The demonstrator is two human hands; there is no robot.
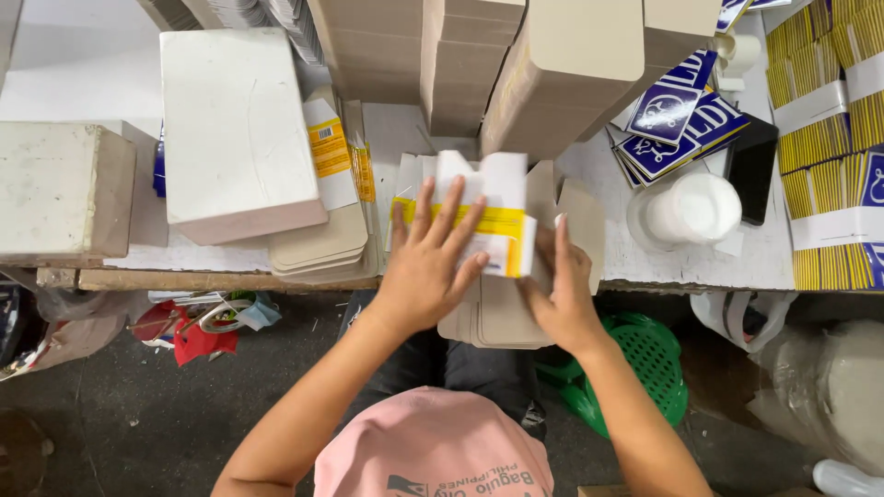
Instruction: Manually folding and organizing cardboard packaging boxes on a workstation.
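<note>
Pink cap, worn by the person, fills the bottom of the view, with both bare forearms reaching up from it to the near edge of the desk. Left hand lies flat with fingers spread, pressing on a white carton with a yellow band that stands at the middle of the near edge. Right hand is half curled, thumb and fingers pinching the carton's right side and the beige flap beside it. Under both hands a stack of flat beige blanks overhangs the near edge.

Progress, as judged: the carton is partly folded, its top flaps upright and not yet closed. Another stack of flat blanks lies left of it, so much material appears unworked. Two closed white boxes rest towards the left edge; whether they are finished work cannot be told. Tall beige card stacks stand along the far edge. Blue-and-white printed cards, a white round lid and a dark flat slab lie to the right, with banded yellow bundles at the right edge.

Hidden or unclear: the carton's base and right wall are covered by the hands; the far stacks and yellow bundles are cut off by the frame; a green plastic stool below the desk is partly masked by the right arm.
</note>
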